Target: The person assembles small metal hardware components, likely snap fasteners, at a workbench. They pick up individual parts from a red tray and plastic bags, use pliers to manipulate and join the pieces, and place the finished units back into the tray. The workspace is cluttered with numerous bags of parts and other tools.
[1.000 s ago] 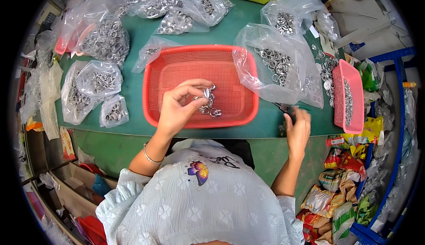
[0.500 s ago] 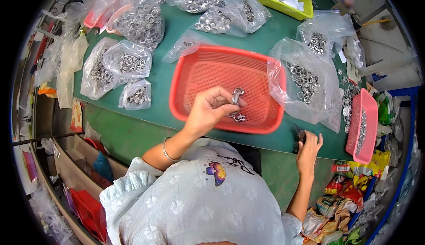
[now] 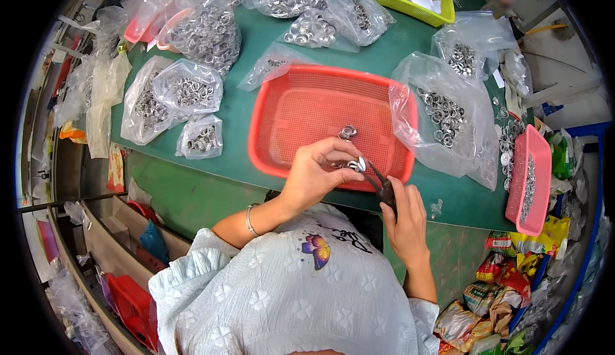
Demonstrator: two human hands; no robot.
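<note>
In front of me a red mesh basket (image 3: 269,143) stands at the near edge of the green table. Over its near side my left hand (image 3: 323,172) pinches a silver ring (image 3: 362,164) between thumb and fingertips. My right hand (image 3: 405,217) is closed round dark pliers (image 3: 385,193), whose two prongs point up and left and reach the ring. Whether the prongs grip it is too small to tell. A few more silver rings (image 3: 347,132) lie in the basket just beyond my left fingers.
Clear bags of silver rings lie left (image 3: 192,92), behind (image 3: 311,31) and right (image 3: 442,118) of the basket; the right bag overlaps its rim. A pink basket (image 3: 541,175) sits at the right table edge, a yellow-green basket (image 3: 442,6) at the back. Loose rings (image 3: 507,147) lie beside the pink basket.
My right hand has come left from the table's near edge, bringing the dark pliers up to the ring. My left hand has lowered slightly and moved a little right.
</note>
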